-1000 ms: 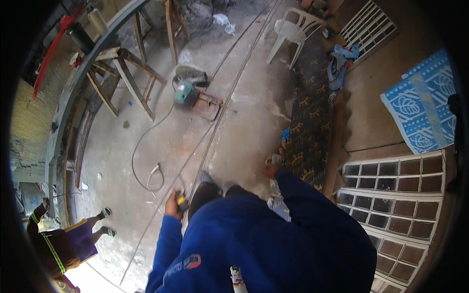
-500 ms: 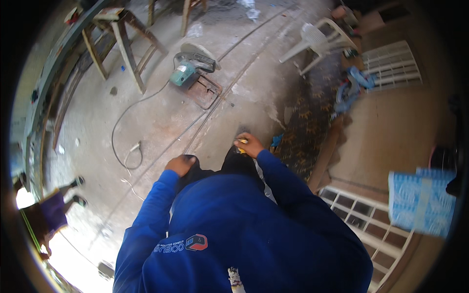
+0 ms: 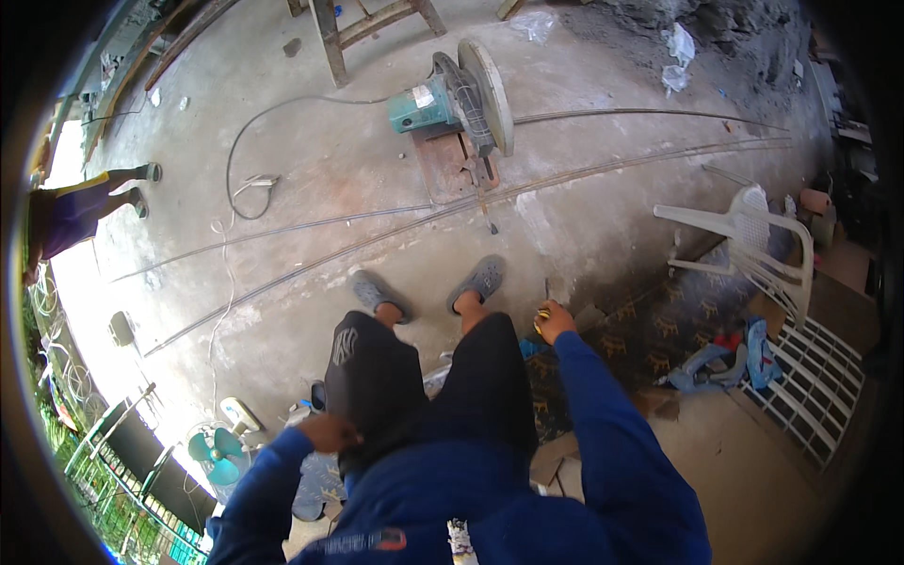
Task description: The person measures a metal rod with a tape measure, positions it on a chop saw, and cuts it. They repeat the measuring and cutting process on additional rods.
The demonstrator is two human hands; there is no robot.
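Note:
My right hand [image 3: 556, 321] is closed around a small yellow-and-black hand tool [image 3: 541, 318], held out to the right of my right thigh. A thin dark piece sticks up beyond the fingers; the tool's exact kind does not show. My left hand [image 3: 331, 433] hangs by my left thigh, empty, its fingers loosely apart. On the floor ahead of my grey clogs [image 3: 482, 277] stands a green cut-off saw [image 3: 424, 105] with a large round disc, on a rusty base [image 3: 454, 168]. Long thin metal bars [image 3: 603, 168] run across the floor close to the base.
A white plastic chair [image 3: 753, 231] lies tipped at the right, near a white metal grille [image 3: 817, 391] and blue cloth [image 3: 706, 367]. A grey cable [image 3: 233, 160] loops leftward from the saw. Wooden trestle legs [image 3: 331, 45] stand beyond. A fan [image 3: 221, 454] and another person's legs [image 3: 113, 188] are at left.
The view has swung right, and my legs and feet now show. My right hand has moved out from my thigh with the tool; my left hand has come off the left leg's front to its side.

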